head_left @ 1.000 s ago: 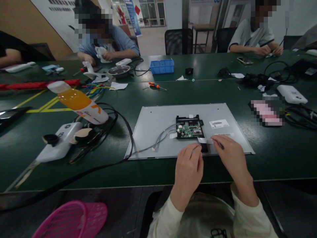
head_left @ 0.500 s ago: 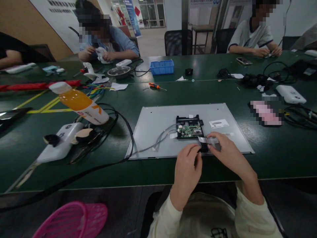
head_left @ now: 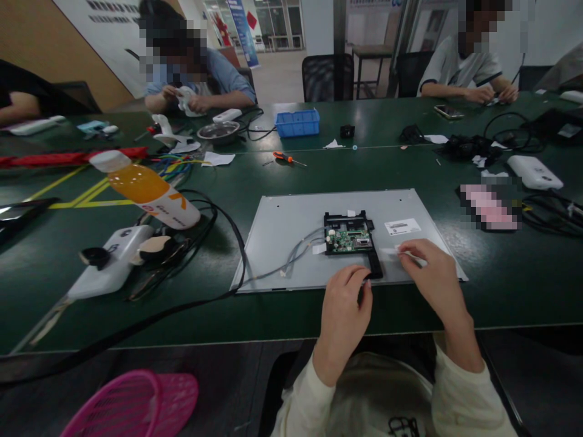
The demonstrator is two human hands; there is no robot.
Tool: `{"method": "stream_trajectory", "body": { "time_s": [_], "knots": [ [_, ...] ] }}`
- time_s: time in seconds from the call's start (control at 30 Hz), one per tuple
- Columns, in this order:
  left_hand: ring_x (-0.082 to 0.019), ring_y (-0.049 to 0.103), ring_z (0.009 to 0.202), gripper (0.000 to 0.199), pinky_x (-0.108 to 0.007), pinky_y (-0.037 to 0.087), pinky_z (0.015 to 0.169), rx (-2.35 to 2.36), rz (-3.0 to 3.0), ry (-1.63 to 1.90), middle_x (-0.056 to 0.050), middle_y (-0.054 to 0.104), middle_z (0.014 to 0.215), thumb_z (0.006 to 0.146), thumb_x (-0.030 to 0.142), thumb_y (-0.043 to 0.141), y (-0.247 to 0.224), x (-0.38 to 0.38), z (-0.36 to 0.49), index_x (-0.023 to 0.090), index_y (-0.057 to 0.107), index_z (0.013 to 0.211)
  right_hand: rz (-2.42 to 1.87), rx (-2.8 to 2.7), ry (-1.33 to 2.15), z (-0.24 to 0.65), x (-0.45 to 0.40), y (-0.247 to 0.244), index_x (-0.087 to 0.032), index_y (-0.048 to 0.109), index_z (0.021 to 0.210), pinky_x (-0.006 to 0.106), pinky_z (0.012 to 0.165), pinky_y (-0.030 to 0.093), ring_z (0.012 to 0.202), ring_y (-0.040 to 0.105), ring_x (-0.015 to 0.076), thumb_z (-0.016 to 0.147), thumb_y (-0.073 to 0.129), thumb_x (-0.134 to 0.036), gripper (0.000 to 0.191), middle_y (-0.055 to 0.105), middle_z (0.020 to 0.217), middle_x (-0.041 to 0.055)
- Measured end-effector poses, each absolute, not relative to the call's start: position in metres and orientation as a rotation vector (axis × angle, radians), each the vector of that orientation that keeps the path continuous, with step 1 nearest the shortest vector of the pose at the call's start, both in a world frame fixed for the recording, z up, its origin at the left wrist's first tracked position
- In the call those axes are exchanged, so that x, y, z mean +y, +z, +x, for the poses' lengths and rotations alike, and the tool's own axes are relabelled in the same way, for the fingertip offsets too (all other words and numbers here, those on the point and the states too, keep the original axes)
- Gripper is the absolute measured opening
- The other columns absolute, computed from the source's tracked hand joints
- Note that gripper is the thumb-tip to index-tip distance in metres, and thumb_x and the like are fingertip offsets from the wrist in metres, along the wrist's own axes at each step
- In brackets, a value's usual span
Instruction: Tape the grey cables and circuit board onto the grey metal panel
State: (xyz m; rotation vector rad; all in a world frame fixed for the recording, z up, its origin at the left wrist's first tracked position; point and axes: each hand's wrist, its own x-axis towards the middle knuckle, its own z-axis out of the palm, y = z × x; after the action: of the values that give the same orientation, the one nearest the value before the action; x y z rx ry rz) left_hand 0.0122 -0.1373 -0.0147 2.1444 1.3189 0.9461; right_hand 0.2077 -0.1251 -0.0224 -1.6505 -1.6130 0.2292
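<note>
A grey metal panel lies flat on the table. On it rests a black plastic frame around a green circuit board, with grey cables running off to the left. My left hand has its thumb and fingers closed on the lower end of the black frame, near the panel's front edge. Over the panel's right part, my right hand pinches a strip of clear tape, which reaches left toward the frame. A white label is stuck behind the right hand.
An orange drink bottle leans beside a white power strip and a long black cable at the left. Farther back are a screwdriver and a blue basket. Several people sit around the table.
My right hand has moved to the right with the tape, away from the black frame's lower arm, which now shows more fully. My left hand has stayed in place.
</note>
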Motion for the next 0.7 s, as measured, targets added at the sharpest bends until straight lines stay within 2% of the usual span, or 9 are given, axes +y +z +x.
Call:
{"method": "stream_trajectory", "body": {
  "time_s": [0.1,0.2,0.37,0.5,0.6,0.7],
  "knots": [
    [-0.019,0.06,0.105,0.023,-0.035,0.049,0.096,1.308,2.135,1.008,-0.006,0.065,0.11,0.091,0.011,0.049,-0.013,-0.138,0.011,0.02,0.062,0.107,-1.735,-1.491,-0.018,0.217,-0.128,-0.024,-0.019,0.067,0.091,0.037,0.078,0.05,0.081,0.064,0.021,0.087,0.052,-0.028,0.018,0.07,0.093,0.0065],
    [-0.02,0.06,0.107,0.025,-0.036,0.049,0.096,1.382,2.189,1.08,-0.007,0.064,0.113,0.091,0.011,0.048,-0.01,-0.132,0.001,0.019,0.061,0.11,-1.855,-1.371,-0.22,0.226,-0.131,-0.027,-0.018,0.069,0.097,0.04,0.082,0.049,0.09,0.064,0.0235,0.088,0.05,-0.026,0.023,0.07,0.099,0.0087],
    [-0.024,0.058,0.112,0.027,-0.042,0.046,0.1,1.685,2.331,1.111,-0.01,0.062,0.118,0.091,0.013,0.049,-0.005,-0.107,-0.029,0.017,0.058,0.116,-1.914,-1.484,-0.25,0.231,-0.13,-0.041,-0.015,0.067,0.111,0.048,0.096,0.045,0.11,0.058,0.0279,0.089,0.048,-0.025,0.031,0.067,0.113,0.0139],
    [-0.025,0.06,0.108,0.027,-0.042,0.049,0.094,1.799,2.397,0.915,-0.011,0.064,0.114,0.091,0.011,0.048,-0.006,-0.094,-0.041,0.016,0.055,0.116,-1.85,-1.623,-0.22,0.227,-0.129,-0.05,-0.013,0.061,0.122,0.053,0.106,0.038,0.129,0.046,0.0307,0.089,0.049,-0.028,0.038,0.06,0.129,0.0159],
    [-0.025,0.063,0.098,0.027,-0.04,0.052,0.085,1.802,2.466,0.711,-0.011,0.066,0.106,0.091,0.009,0.046,-0.007,-0.091,-0.039,0.014,0.053,0.117,-1.807,-1.654,-0.2,0.223,-0.13,-0.052,-0.014,0.061,0.121,0.052,0.107,0.038,0.13,0.046,0.0288,0.091,0.047,-0.029,0.037,0.06,0.129,0.015],
    [-0.025,0.064,0.095,0.027,-0.039,0.052,0.082,1.818,2.508,0.582,-0.01,0.067,0.104,0.091,0.008,0.045,-0.006,-0.088,-0.035,0.013,0.052,0.117,-1.789,-1.68,-0.178,0.222,-0.132,-0.051,-0.014,0.064,0.116,0.05,0.107,0.038,0.13,0.046,0.0281,0.092,0.046,-0.029,0.033,0.061,0.128,0.015]
  ]
}}
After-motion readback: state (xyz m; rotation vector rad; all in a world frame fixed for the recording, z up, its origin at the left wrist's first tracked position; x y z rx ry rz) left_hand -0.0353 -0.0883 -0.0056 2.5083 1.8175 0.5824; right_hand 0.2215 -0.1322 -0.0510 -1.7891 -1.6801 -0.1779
